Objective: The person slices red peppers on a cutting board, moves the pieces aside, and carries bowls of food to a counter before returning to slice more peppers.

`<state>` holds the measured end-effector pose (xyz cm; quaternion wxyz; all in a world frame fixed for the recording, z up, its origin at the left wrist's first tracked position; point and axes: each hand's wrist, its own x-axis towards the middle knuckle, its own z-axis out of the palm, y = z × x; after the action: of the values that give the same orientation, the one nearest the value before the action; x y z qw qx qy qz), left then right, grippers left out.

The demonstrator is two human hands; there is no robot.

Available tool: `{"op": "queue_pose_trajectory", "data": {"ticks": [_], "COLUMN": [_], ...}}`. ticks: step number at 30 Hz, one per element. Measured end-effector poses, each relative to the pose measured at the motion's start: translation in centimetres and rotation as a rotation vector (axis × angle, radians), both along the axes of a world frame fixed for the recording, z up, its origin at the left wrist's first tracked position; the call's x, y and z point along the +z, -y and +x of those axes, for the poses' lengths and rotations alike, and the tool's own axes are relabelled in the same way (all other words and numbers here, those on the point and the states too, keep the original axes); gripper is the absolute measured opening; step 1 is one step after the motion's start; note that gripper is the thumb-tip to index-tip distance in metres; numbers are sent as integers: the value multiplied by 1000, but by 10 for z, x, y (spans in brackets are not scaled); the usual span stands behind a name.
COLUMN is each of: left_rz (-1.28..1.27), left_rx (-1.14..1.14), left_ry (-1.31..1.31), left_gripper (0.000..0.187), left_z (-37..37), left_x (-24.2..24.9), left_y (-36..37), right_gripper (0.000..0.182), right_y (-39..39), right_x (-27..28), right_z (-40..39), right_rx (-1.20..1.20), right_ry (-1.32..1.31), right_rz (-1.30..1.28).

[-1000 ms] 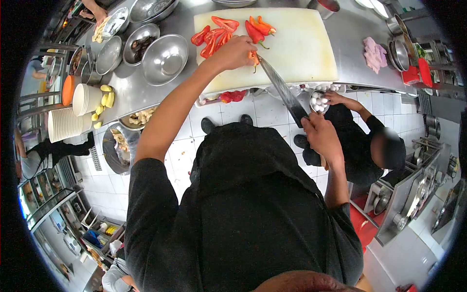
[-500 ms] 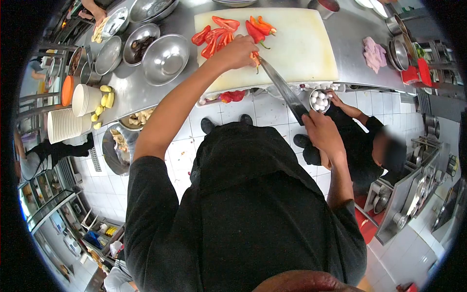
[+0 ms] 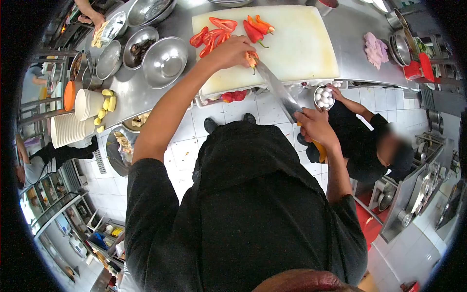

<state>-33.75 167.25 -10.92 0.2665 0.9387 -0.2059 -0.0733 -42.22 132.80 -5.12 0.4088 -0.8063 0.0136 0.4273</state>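
My left hand (image 3: pixel 234 52) is closed on a red pepper piece (image 3: pixel 251 59) with its stem end showing, near the front of the white cutting board (image 3: pixel 301 44). My right hand (image 3: pixel 317 127) grips a large knife (image 3: pixel 278 90) by its yellow handle. Its blade slants up and left across the board's front edge, and the tip reaches the pepper piece beside my left fingers. Cut red pepper pieces (image 3: pixel 214 38) lie just beyond my left hand. Farther right on the board are a whole red pepper (image 3: pixel 252 32) and an orange-red one (image 3: pixel 261 24).
Steel bowls (image 3: pixel 165 62) crowd the counter to the left, near stacked white containers (image 3: pixel 88 103) and yellow pieces (image 3: pixel 111 101). A pink cloth (image 3: pixel 375 50) lies at right. Close to my right hand, a crouching person (image 3: pixel 362 141) holds a bowl of white eggs (image 3: pixel 324 97).
My right hand has shifted slightly left and the knife has turned, so its yellow handle shows. My left hand stays almost in place. The other person's egg bowl has moved slightly right.
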Motion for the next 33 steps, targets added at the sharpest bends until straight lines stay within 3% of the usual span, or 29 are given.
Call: {"op": "queue_pose_trajectory", "data": {"ticks": [11,14,20,23,26,29,33], "left_rz": [23,-13,21,31,55,158,185], "left_rx": [14,14,64,89,104,-73,-124], "left_ry": [64,82,67,65,213,369,348], "left_gripper": [57,53,51,49,44,34,25], "left_z": [-6,-10,-15,-16,-28,-37,-31], "left_x": [-14,-14,-11,-9,-1,14,11], "left_y": [-7,-8,-4,0,12,19,17], "right_gripper": [31,30,29,29,29,29,30], "right_y": [8,7,6,10,12,12,12], "right_x": [-45,-37,-50,-45,-49,-48,-50], "right_z": [-7,-12,-17,-20,-20,-19,-17], "right_rx": [-114,-140,-187,-203,-215,-212,-198], "right_ry": [-341,-361,-455,-444,-434,-449,-433], "right_rz": [353,245,421,372,385,389,376]}}
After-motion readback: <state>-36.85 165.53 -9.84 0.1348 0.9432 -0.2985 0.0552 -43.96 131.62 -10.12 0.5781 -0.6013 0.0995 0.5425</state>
